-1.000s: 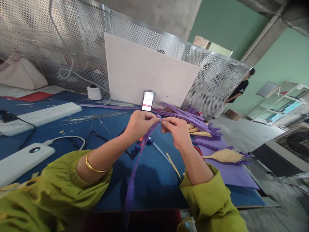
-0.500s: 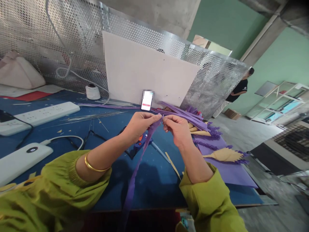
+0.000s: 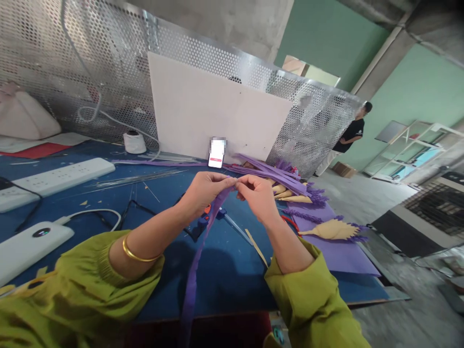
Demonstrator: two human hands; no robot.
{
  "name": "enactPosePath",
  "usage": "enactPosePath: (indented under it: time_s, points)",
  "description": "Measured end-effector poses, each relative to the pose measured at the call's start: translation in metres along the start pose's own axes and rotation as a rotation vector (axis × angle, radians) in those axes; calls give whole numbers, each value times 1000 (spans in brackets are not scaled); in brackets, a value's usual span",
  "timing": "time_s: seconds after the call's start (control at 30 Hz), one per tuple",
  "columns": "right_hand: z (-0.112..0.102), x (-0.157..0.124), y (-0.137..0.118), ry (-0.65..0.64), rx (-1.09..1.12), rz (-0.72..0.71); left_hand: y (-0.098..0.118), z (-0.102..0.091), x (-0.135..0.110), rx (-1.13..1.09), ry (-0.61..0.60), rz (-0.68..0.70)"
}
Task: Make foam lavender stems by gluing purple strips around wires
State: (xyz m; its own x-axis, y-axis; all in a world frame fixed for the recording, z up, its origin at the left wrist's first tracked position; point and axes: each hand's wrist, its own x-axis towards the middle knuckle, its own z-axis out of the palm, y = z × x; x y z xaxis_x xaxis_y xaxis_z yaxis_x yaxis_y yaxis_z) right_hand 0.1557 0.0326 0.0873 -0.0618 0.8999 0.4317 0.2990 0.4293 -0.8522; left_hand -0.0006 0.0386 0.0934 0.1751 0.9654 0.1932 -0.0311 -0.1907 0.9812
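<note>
A long purple paper strip (image 3: pixel 197 263) hangs from my fingers over the table's front edge. My left hand (image 3: pixel 208 191) pinches its upper end between thumb and fingertips. Touching it at the same spot, my right hand (image 3: pixel 255 193) is closed in a pinch on the strip's end; the exact grip there is too small to make out. Behind the strip lies a blue and orange tool (image 3: pixel 203 220), partly covered. To the right rest purple paper strips (image 3: pixel 275 174) and a cream paper-wrapped purple flower (image 3: pixel 331 230) on a purple sheet (image 3: pixel 348 258).
A phone (image 3: pixel 216 152) leans on a white board (image 3: pixel 217 106). A power strip (image 3: pixel 58 181), a white power bank (image 3: pixel 32 249) and a thread spool (image 3: pixel 134 141) are on the left. Thin wires (image 3: pixel 134 179) lie behind my left arm. A person (image 3: pixel 350 137) stands beyond the mesh.
Both hands, still pinching the strip, have come closer together. The whole view has shifted slightly. A red curved handle now shows beside my right forearm.
</note>
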Motion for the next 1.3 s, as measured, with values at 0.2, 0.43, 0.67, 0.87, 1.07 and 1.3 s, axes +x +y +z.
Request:
enactPosePath:
  time_s: [0.2,0.43,0.67,0.87,1.07,1.3]
  points:
    - [2,2,2,-63,7,-19,0,-7,-1,-22,-83,-69]
    - [3,2,1,-17,-181,-122,-16,-19,-13,-100,68,-221]
    - [-29,-2,22,275,-238,-177,-38,-49,-17,-276,224,-415]
    - [-45,-8,84,439,-408,3,-39,-69,-10,-475,390,-416]
    - [-33,-5,106,217,-65,277,-40,-78,-7,-549,480,-375]
    - [-24,-11,91,343,380,507,-30,-85,-8,-638,549,-353]
